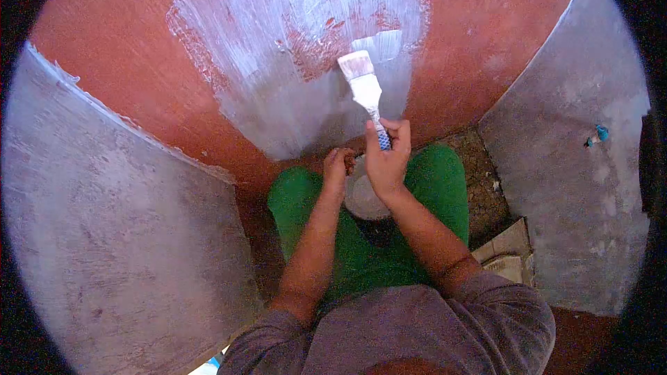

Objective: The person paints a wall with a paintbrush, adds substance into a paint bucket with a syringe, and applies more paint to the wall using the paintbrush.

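Note:
My right hand (389,160) is closed around the blue-patterned handle of a paintbrush (366,87). White paint coats the brush's ferrule, and its bristles point up at the wall. The bristle tip lies over a patch of wet white paint (299,21) on the red wall (472,35). My left hand (337,167) has curled fingers beside a pale round container (364,198) between my knees. Whether those fingers grip the container's rim or something else is hidden. My right forearm covers part of the container.
Grey walls stand close on the left (132,222) and right (577,167). A small blue fitting (600,133) sticks out of the right wall. Folded cardboard (511,253) lies by my right side, near a rough patch of floor (479,180).

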The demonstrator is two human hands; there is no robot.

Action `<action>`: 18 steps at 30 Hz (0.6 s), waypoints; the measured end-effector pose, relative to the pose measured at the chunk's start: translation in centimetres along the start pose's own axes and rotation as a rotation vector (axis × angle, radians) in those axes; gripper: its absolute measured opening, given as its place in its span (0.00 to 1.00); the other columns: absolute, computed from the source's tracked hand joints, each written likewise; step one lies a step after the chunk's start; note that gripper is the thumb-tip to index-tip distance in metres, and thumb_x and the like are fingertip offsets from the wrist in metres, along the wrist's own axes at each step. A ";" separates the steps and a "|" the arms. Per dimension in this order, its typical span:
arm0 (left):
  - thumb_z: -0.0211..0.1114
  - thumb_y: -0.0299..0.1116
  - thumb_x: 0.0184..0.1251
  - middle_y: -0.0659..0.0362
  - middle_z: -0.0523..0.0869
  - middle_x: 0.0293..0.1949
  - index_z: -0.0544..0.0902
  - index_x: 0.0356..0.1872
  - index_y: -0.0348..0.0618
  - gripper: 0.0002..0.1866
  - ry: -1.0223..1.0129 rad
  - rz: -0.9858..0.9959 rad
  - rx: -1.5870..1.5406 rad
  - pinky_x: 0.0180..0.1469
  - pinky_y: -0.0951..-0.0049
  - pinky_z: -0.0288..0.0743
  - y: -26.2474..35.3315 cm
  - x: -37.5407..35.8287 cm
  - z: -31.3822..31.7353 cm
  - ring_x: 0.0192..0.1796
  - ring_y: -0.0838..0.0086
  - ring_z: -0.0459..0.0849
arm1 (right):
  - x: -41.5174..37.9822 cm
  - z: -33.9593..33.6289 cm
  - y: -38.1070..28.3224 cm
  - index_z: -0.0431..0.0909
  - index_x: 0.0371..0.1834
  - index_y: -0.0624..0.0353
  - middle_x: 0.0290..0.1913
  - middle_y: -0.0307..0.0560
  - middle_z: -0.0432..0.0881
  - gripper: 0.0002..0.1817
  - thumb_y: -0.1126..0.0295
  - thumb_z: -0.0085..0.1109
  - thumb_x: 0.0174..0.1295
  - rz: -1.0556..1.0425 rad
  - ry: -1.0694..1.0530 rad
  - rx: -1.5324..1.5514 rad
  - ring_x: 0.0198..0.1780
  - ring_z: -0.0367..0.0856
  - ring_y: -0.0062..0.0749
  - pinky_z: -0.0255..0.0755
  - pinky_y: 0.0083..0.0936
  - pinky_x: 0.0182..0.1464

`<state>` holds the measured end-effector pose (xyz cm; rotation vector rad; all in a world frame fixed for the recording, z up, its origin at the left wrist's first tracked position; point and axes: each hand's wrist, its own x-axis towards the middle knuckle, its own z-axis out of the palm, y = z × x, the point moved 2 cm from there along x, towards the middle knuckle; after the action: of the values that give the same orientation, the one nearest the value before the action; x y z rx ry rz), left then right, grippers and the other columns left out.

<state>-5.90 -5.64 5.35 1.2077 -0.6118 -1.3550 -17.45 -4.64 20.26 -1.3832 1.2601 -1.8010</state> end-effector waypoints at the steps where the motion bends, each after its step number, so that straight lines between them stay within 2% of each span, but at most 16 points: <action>1: 0.54 0.39 0.65 0.62 0.79 0.23 0.80 0.33 0.43 0.12 -0.016 0.012 0.000 0.25 0.75 0.65 -0.1 0.0 -0.1 0.23 0.79 0.73 | -0.2 0.5 -0.6 0.68 0.38 0.62 0.31 0.38 0.72 0.12 0.72 0.63 0.61 0.026 -0.016 0.018 0.33 0.69 0.17 0.66 0.17 0.37; 4: 0.53 0.39 0.67 0.63 0.79 0.24 0.80 0.32 0.43 0.12 0.028 0.050 -0.034 0.26 0.76 0.65 0.4 -0.5 -0.3 0.24 0.79 0.73 | -1.1 1.9 -0.9 0.68 0.39 0.63 0.31 0.38 0.72 0.12 0.71 0.63 0.61 -0.019 -0.013 0.040 0.33 0.69 0.17 0.66 0.17 0.37; 7: 0.52 0.39 0.67 0.64 0.80 0.25 0.81 0.31 0.44 0.13 0.039 0.007 -0.056 0.28 0.76 0.66 0.3 -0.2 -0.8 0.25 0.79 0.73 | -1.5 3.0 -0.3 0.72 0.35 0.64 0.29 0.45 0.77 0.13 0.68 0.66 0.58 -0.023 0.002 0.067 0.33 0.76 0.27 0.71 0.26 0.38; 10: 0.51 0.39 0.67 0.64 0.80 0.26 0.81 0.31 0.44 0.13 0.001 0.010 -0.083 0.28 0.76 0.66 0.9 -1.0 -1.1 0.26 0.79 0.73 | -1.9 3.7 -1.0 0.71 0.35 0.64 0.29 0.45 0.76 0.13 0.68 0.66 0.58 -0.066 0.008 0.048 0.32 0.75 0.27 0.70 0.26 0.37; 16: 0.51 0.38 0.67 0.64 0.80 0.28 0.81 0.31 0.44 0.13 -0.001 -0.012 -0.112 0.28 0.76 0.64 -0.4 0.0 -2.8 0.27 0.79 0.73 | -2.1 4.3 -1.6 0.71 0.35 0.64 0.29 0.46 0.76 0.14 0.66 0.65 0.59 -0.003 0.001 0.080 0.32 0.74 0.27 0.70 0.27 0.37; 18: 0.51 0.37 0.66 0.65 0.80 0.28 0.81 0.31 0.44 0.12 0.010 -0.020 -0.091 0.28 0.76 0.63 -0.9 0.6 -3.2 0.27 0.79 0.73 | -2.1 4.6 -1.3 0.69 0.37 0.63 0.30 0.41 0.73 0.13 0.69 0.64 0.60 -0.016 -0.034 0.083 0.33 0.71 0.21 0.67 0.21 0.36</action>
<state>-3.23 -5.06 3.35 1.1490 -0.5263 -1.3787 -12.32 -3.90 20.65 -1.3764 1.1467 -1.8119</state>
